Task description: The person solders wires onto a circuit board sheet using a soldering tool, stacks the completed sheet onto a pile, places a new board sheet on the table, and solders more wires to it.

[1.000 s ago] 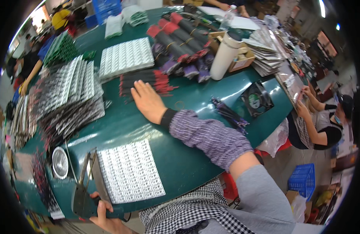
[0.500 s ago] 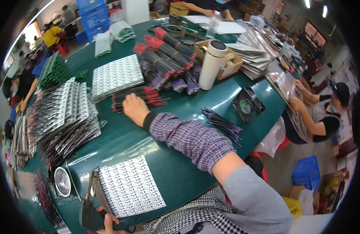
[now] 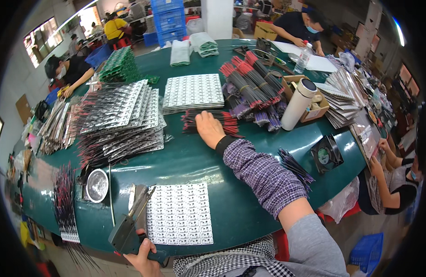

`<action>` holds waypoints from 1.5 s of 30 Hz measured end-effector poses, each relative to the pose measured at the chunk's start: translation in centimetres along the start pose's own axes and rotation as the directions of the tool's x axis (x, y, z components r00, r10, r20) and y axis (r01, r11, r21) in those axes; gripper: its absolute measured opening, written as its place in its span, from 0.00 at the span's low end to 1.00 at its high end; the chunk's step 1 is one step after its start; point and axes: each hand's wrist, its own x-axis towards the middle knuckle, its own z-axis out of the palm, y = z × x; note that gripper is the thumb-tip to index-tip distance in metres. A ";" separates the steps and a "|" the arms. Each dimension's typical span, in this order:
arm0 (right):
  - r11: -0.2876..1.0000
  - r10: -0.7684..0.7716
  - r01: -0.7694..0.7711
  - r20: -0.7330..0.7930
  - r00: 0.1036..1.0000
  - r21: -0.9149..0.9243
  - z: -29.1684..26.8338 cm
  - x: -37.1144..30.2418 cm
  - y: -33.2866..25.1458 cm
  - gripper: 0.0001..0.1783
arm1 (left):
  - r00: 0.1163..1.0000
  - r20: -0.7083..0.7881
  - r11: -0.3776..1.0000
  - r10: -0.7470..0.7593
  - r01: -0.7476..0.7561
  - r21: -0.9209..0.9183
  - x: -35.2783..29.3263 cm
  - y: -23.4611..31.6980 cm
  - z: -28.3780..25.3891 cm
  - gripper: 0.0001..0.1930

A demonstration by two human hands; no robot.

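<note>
My left hand (image 3: pixel 146 258) is wrapped round the grip of a dark green soldering gun (image 3: pixel 123 232), its long tip slanting up across the left edge of a white printed circuit-board panel (image 3: pixel 180 214). The panel lies flat on the green table (image 3: pixel 236 203) in front of me. Across the table, my right hand (image 3: pixel 209 128) rests on a bundle of red-and-black wires (image 3: pixel 229 121), fingers curled down into them. Its fingertips are partly hidden, so whether it grips any wires does not show. Behind that bundle lies a stack of white panels (image 3: pixel 193 92).
Wired panels (image 3: pixel 123 120) pile up at left, near a round metal dish (image 3: pixel 97 185). Tied wire bundles (image 3: pixel 254 81), a white flask (image 3: pixel 298 105) and a cardboard box (image 3: pixel 317 111) stand beyond my right hand. A small fan (image 3: pixel 327 154) sits at right. Other people work around the table.
The whole view has shifted, so the table and things appear farther right. My right hand stays at the wire bundle, and my left keeps hold of the soldering gun by the panel.
</note>
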 end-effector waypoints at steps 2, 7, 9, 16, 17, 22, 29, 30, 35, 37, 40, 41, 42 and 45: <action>0.997 -0.010 0.012 0.038 0.999 -0.074 0.0 0.1 0.2 0.02 | 1.000 -0.025 0.999 0.016 -0.017 -0.042 -0.2 0.2 -0.2 0.29; 0.965 -0.125 0.164 0.191 0.974 -0.206 -3.8 0.3 1.3 0.03 | 0.998 0.066 0.995 -0.004 0.011 -0.098 -0.5 0.9 -0.6 0.30; 0.911 -0.272 0.314 0.183 0.945 -0.267 -6.0 0.8 0.6 0.03 | 0.996 0.090 0.993 -0.013 0.024 -0.116 -0.4 0.9 -1.3 0.29; 0.362 -0.434 0.755 0.617 0.656 -0.547 -13.9 0.0 -4.9 0.13 | 0.992 0.120 0.992 -0.035 0.049 -0.116 -1.4 1.0 -1.5 0.27; 0.304 -0.403 0.782 0.670 0.623 -0.544 -13.6 -1.0 -5.4 0.14 | 0.988 0.148 0.992 -0.037 0.054 -0.112 -1.5 0.9 -1.4 0.27; 0.293 -0.210 0.792 0.772 0.600 -0.536 -7.4 -6.0 -6.3 0.16 | 0.974 0.223 0.990 -0.029 0.060 -0.132 -3.1 1.9 -0.8 0.26; 0.900 -0.252 0.412 0.602 0.758 -0.142 -11.9 -5.5 -6.6 0.10 | 0.994 0.102 0.989 -0.035 0.049 -0.141 -3.9 1.5 -2.0 0.29; 0.947 -0.270 0.320 0.549 0.791 0.005 -12.7 -5.8 -6.3 0.10 | 0.994 0.104 0.987 -0.026 0.042 -0.154 -3.8 1.4 -1.9 0.30; 0.780 -0.206 -0.299 0.677 0.707 0.550 -16.5 -8.1 -4.7 0.12 | 0.985 0.173 0.994 0.003 0.015 -0.107 -3.4 0.8 -1.6 0.31; 0.763 -0.163 -0.366 0.706 0.689 0.533 -17.1 -9.3 -4.8 0.14 | 0.980 0.199 0.996 -0.015 0.033 -0.083 -3.1 0.5 -1.1 0.31; 0.731 -0.100 -0.405 0.674 0.732 0.549 -16.5 -11.8 -3.9 0.17 | 0.968 0.251 0.999 0.031 -0.023 -0.037 -3.0 0.2 0.0 0.30; 0.662 -0.061 -0.448 0.640 0.766 0.601 -16.2 -12.3 -3.8 0.14 | 0.961 0.273 0.999 0.040 -0.035 -0.022 -3.1 0.2 0.3 0.30; 0.587 -0.018 -0.481 0.605 0.796 0.651 -16.0 -12.7 -3.8 0.13 | 0.955 0.294 0.999 0.050 -0.050 -0.008 -3.1 0.3 0.7 0.30; 0.623 0.123 -0.586 0.676 0.727 0.518 -16.4 -12.7 -4.4 0.10 | 0.957 0.288 0.997 0.028 -0.048 0.062 -3.5 0.2 1.6 0.30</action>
